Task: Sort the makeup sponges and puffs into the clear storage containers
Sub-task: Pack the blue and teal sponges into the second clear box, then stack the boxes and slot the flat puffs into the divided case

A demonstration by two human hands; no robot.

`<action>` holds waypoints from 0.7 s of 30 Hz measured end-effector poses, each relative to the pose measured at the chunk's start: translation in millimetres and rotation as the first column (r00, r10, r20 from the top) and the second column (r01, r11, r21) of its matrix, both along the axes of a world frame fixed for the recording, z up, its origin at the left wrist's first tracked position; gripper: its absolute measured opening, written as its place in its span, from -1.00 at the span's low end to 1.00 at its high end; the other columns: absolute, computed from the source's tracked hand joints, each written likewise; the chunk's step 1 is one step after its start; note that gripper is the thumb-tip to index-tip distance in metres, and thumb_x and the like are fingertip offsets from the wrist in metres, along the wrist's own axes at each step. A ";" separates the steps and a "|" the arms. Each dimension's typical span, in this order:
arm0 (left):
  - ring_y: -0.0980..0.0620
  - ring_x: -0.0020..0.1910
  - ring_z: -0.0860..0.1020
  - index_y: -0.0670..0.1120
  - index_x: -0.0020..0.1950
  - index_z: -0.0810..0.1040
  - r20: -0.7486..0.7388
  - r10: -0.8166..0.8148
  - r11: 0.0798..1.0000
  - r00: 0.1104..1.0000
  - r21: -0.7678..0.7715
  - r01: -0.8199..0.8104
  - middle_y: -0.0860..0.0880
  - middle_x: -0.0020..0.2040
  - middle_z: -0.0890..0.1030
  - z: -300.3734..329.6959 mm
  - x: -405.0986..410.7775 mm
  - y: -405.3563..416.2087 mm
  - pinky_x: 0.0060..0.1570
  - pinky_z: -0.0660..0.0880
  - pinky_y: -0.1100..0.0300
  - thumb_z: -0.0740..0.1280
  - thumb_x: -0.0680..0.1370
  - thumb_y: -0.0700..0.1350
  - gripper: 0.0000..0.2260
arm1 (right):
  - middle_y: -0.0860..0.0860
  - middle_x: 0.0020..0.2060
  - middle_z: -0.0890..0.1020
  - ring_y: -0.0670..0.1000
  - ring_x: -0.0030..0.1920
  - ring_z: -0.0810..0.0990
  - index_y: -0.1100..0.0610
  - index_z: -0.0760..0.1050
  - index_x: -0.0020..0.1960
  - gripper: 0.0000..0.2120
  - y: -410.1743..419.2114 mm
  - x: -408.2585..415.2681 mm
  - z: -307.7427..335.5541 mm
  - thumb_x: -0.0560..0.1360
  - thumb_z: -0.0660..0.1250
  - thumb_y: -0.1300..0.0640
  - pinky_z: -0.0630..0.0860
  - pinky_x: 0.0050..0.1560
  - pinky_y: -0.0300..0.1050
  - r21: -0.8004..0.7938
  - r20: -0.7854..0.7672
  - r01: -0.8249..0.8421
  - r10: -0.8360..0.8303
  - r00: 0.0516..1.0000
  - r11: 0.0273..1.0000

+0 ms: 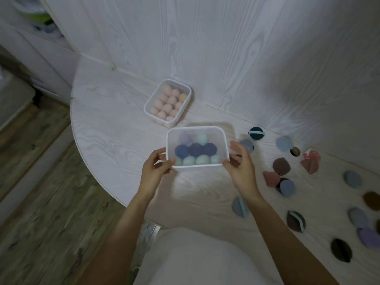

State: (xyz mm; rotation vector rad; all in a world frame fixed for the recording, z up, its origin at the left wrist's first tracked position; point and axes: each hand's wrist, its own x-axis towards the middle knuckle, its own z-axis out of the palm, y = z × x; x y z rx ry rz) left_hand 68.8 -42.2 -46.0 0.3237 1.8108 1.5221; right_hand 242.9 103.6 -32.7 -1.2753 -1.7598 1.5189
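Holding box (197, 130) by near corners | L hand (156, 167) + R hand (239, 165) both pinching rim | keep level, sponges (195, 150) inside | set beside pink box (167, 100), clear of puffs (284, 144) right of box

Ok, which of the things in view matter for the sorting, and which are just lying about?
Part of the job:
- near container of blue and green sponges, held by left hand and right hand
- far container of pink sponges
- loose puffs on the table

Just there:
- shelf clutter
- wood floor
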 end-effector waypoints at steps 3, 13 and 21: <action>0.09 -0.22 0.60 -0.14 0.19 0.47 -0.034 0.099 0.990 0.995 0.109 -0.095 -0.08 -0.05 0.57 21.7 -19.4 5.7 -0.20 0.57 0.23 0.39 0.48 -0.25 -0.70 | -0.05 0.03 0.57 -0.17 -0.05 0.55 0.05 0.50 0.11 -0.71 19.8 -36.6 27.0 0.46 0.36 0.32 0.47 -0.09 -0.47 0.043 -0.055 -0.014 0.016 0.998 0.999; 0.05 -0.28 0.55 -0.16 0.02 0.42 0.218 0.438 0.870 0.872 0.141 -0.472 -0.18 -0.01 0.48 13.8 -76.8 69.9 -0.16 0.57 0.26 0.40 0.50 -0.16 -0.80 | 0.08 0.13 0.49 0.02 0.10 0.48 0.17 0.28 0.39 -0.55 79.0 -160.5 44.4 0.53 0.28 0.23 0.44 0.23 0.00 -0.304 -0.059 -0.159 0.148 0.987 0.939; -0.01 -0.01 0.59 -0.15 0.12 0.43 0.337 0.225 0.953 0.914 0.118 -0.278 -0.09 0.01 0.56 23.0 -56.7 79.1 -0.02 0.54 0.14 0.21 0.59 -0.20 -0.88 | 0.01 0.30 0.43 0.00 0.28 0.42 0.03 0.46 0.26 -0.69 65.4 -124.6 31.3 0.53 0.28 0.15 0.36 0.20 -0.15 -0.111 0.111 -0.215 0.227 0.967 0.970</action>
